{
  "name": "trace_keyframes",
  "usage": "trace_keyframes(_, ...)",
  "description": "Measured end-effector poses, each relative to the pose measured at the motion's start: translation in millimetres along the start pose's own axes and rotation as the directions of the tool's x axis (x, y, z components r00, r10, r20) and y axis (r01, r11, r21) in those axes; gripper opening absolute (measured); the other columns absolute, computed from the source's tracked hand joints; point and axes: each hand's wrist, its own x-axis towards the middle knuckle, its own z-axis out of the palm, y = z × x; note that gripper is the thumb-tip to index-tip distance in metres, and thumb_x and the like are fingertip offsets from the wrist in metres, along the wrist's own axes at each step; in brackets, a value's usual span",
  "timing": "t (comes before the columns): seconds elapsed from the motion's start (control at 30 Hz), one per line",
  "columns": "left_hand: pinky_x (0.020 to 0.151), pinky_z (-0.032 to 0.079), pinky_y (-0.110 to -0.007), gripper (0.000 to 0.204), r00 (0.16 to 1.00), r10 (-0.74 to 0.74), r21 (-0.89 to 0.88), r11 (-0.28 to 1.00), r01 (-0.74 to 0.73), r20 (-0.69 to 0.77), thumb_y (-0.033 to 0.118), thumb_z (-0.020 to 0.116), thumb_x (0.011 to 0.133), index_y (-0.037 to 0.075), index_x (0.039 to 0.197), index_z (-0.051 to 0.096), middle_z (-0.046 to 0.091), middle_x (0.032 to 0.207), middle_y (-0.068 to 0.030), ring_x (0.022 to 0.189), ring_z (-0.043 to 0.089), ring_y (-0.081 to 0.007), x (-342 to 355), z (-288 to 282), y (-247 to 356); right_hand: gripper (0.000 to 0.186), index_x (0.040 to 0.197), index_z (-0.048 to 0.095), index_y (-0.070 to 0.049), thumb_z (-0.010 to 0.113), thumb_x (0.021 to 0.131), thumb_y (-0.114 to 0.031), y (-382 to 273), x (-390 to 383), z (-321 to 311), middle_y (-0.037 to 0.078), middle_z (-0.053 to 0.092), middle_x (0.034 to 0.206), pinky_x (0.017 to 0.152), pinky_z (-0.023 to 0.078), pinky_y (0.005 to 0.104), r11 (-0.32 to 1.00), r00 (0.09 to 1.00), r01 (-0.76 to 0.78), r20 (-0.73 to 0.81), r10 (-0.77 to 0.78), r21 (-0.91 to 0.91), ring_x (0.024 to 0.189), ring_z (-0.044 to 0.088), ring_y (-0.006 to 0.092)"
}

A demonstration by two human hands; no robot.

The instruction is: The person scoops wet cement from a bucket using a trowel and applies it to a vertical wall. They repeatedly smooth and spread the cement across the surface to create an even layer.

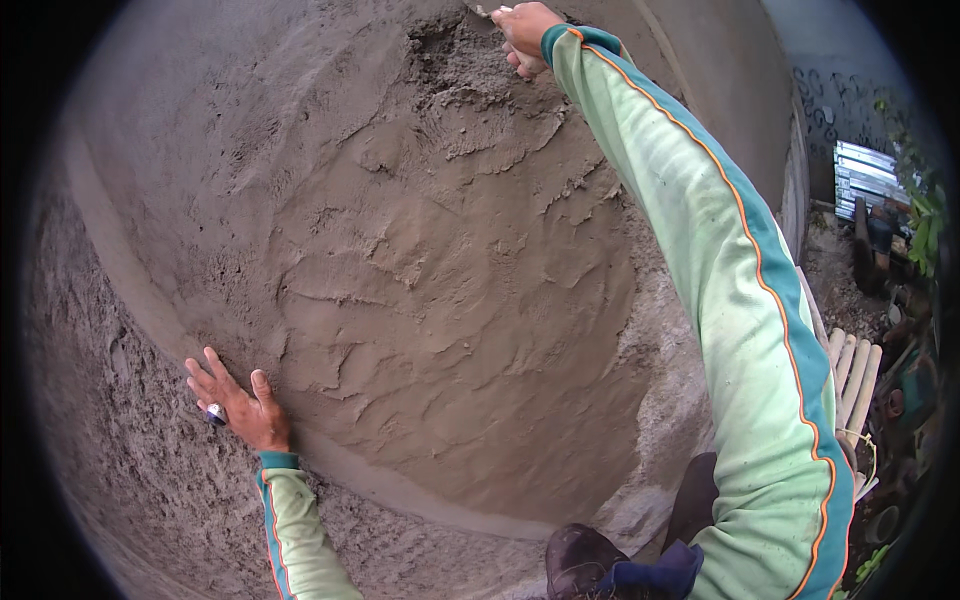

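Observation:
Wet grey-brown mortar (450,290) covers the surface before me, ridged in the middle and rougher toward the top. My right hand (525,38) is closed on a tool, apparently a trowel (482,11), at the top edge beside a clumped patch of mortar; most of the tool is hidden or out of view. At lower left my left hand (243,408), wearing a ring with a dark stone, rests with fingers spread where a smooth band (120,230) meets the mortar.
My dark shoe (580,560) shows at the bottom, near the surface's pale, rough edge (650,380). At right are bamboo poles (855,385), stacked metal sheets (862,172), green plants (925,225) and some clutter beside a grey wall (830,60).

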Motion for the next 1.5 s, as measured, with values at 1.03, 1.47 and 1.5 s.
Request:
trace_keyframes(1.03, 0.123, 0.004, -0.065, 0.083, 0.999, 0.037, 0.015, 0.999, -0.037, -0.012, 0.071, 0.043, 0.100, 0.021, 0.164, 0.029, 0.015, 0.172, -0.0131, 0.157, 0.009, -0.0444, -1.1, 1.8, -2.8, 0.055, 0.149, 0.051, -0.013, 0.056, 0.104, -0.045, 139.8, -88.4, -76.1, 0.012, 0.067, 0.102, 0.072, 0.056, 0.0372, 0.893, 0.970, 0.238, 0.040, -0.241, -0.383, 0.081, 0.067, 0.0234)
trace_keyframes(1.47, 0.124, 0.005, -0.063, 0.082, 0.998, 0.056, 0.004, 0.998, -0.056, -0.022, 0.070, 0.044, 0.100, 0.022, 0.164, 0.030, 0.015, 0.173, -0.0120, 0.158, 0.009, -0.0423, -0.9, 2.5, -4.6, 0.054, 0.151, 0.048, -0.030, 0.057, 0.102, -0.050, 176.5, -56.0, -112.7, 0.015, 0.069, 0.128, 0.099, 0.053, 0.0490, 0.670, 0.930, 0.202, -0.076, -0.361, -0.714, 0.118, 0.065, 0.0366)
trace_keyframes(1.5, 0.124, 0.004, -0.063, 0.082, 0.999, 0.045, 0.007, 0.999, -0.045, -0.013, 0.070, 0.044, 0.099, 0.022, 0.164, 0.030, 0.015, 0.173, -0.0120, 0.158, 0.009, -0.0422, -1.0, 2.3, -4.5, 0.056, 0.152, 0.047, -0.031, 0.057, 0.101, -0.051, 171.1, -34.0, -113.1, 0.015, 0.068, 0.130, 0.100, 0.052, 0.0490, 0.699, 0.937, 0.162, -0.113, -0.330, -0.697, 0.120, 0.064, 0.0367)
